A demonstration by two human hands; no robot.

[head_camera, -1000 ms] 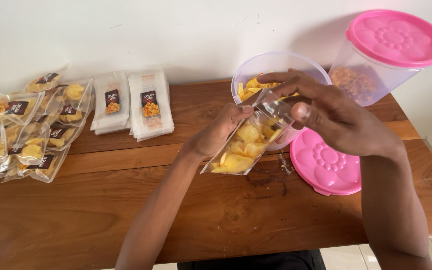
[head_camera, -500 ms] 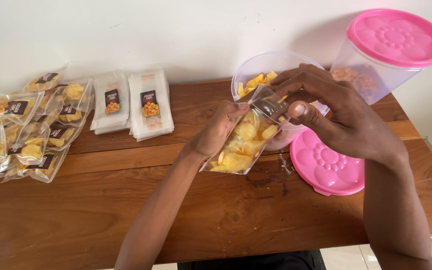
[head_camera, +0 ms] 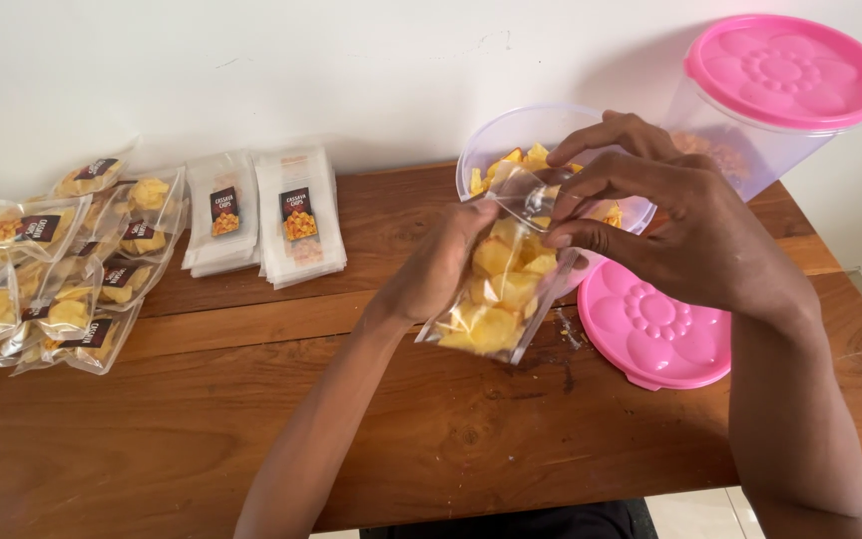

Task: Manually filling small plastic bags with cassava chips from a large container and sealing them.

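Observation:
My left hand (head_camera: 443, 268) holds a clear plastic pouch (head_camera: 499, 279) partly filled with yellow chips, tilted above the wooden table (head_camera: 251, 419). My right hand (head_camera: 670, 225) pinches the pouch's open top edge with thumb and fingers. Right behind the hands stands an open clear tub (head_camera: 541, 135) holding more yellow chips.
A pink flower-patterned lid (head_camera: 662, 329) lies on the table to the right. A second clear tub with a pink lid (head_camera: 785, 75) stands at the back right. Two stacks of empty labelled pouches (head_camera: 261, 215) and several filled pouches (head_camera: 52, 269) lie on the left.
The pouch has tipped more upright and shifted slightly right. My right hand's fingers have closed in on its top edge.

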